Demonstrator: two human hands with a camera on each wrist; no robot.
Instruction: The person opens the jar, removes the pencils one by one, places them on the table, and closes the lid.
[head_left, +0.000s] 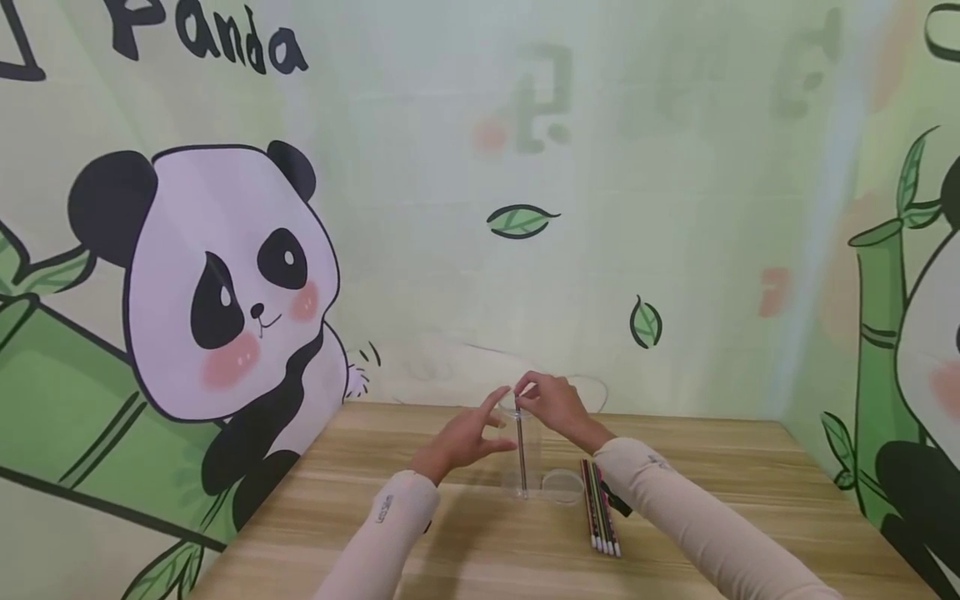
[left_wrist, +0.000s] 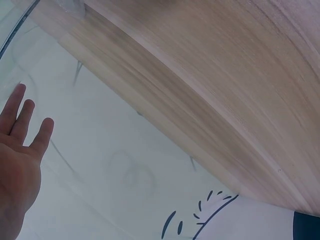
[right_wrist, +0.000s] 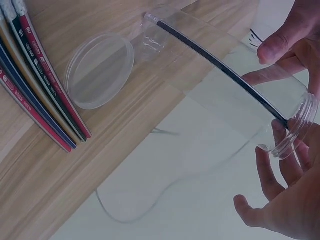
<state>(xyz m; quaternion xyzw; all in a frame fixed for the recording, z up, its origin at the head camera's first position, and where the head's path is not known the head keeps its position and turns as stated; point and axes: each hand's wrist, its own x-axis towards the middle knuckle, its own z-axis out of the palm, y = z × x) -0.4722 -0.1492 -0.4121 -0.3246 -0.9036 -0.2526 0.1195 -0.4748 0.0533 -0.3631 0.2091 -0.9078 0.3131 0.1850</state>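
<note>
A clear plastic jar (head_left: pixel 534 458) stands uncapped on the wooden table. Inside it a dark pencil (head_left: pixel 521 454) leans, its white eraser end at the bottom. At the jar's mouth my right hand (head_left: pixel 558 408) pinches the pencil's upper end between thumb and fingertips. To the left of the jar is my left hand (head_left: pixel 463 435), thumb against the side and index finger reaching up to the rim. In the left wrist view, several fingers (left_wrist: pixel 42 140) of that hand are straight and spread.
A round clear lid (right_wrist: pixel 100 71) lies flat beside the jar. Right of it, several striped pencils (head_left: pixel 602 517) lie side by side, eraser ends toward me. Behind the table's far edge hangs a panda-printed backdrop (head_left: pixel 450 292).
</note>
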